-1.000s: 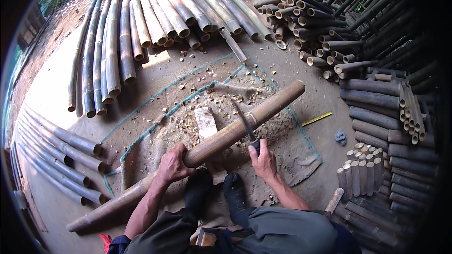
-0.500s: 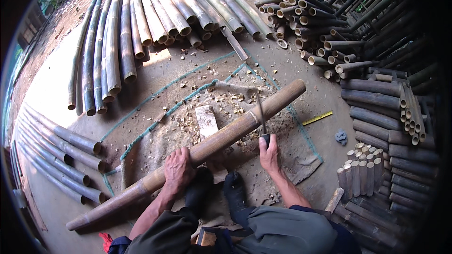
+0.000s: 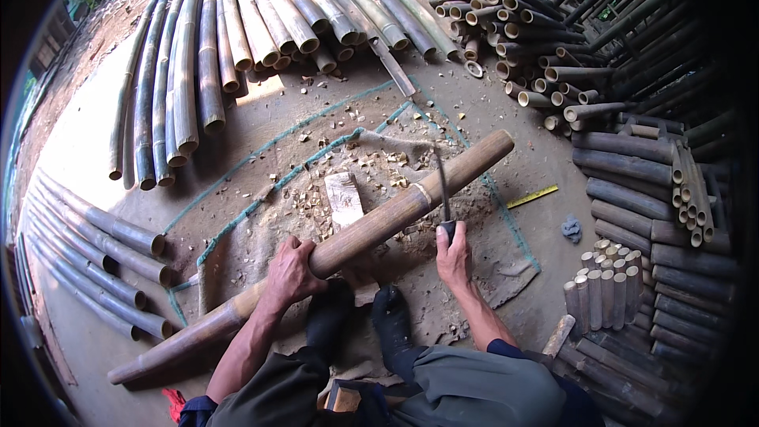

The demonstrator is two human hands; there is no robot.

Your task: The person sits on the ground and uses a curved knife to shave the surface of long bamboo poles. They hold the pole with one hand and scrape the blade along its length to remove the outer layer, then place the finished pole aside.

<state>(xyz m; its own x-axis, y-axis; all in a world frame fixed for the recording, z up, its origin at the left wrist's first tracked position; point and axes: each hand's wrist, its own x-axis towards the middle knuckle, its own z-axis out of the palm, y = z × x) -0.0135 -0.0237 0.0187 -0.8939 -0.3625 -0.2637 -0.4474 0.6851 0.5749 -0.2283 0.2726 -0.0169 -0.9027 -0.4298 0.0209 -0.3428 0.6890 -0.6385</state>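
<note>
A long brown bamboo pole (image 3: pixel 371 226) slants from the lower left to the upper right in front of me. My left hand (image 3: pixel 292 271) grips its middle, fingers curled over the far side. In my right hand (image 3: pixel 453 255) is the dark handle of a long-bladed knife (image 3: pixel 443 186), the fist closed around it. The narrow blade lies across the pole beside a pale ring near its right end; whether it is cutting in cannot be made out. Beneath the pole sits a pale wooden block (image 3: pixel 344 198), partly hidden by it.
Wood chips litter a cloth mat (image 3: pixel 261 245) with green edging under my feet. Bamboo poles (image 3: pixel 261 20) lie in rows at the back and left. Cut bamboo pieces (image 3: pixel 609 289) and stacked lengths (image 3: pixel 624 170) stand at right, near a yellow measuring tape (image 3: pixel 534 196) and grey rag (image 3: pixel 572 228).
My left hand has turned on the pole, its wrist more raised and its knuckles bunched. The knife stays at nearly the same spot, its blade slightly shifted.
</note>
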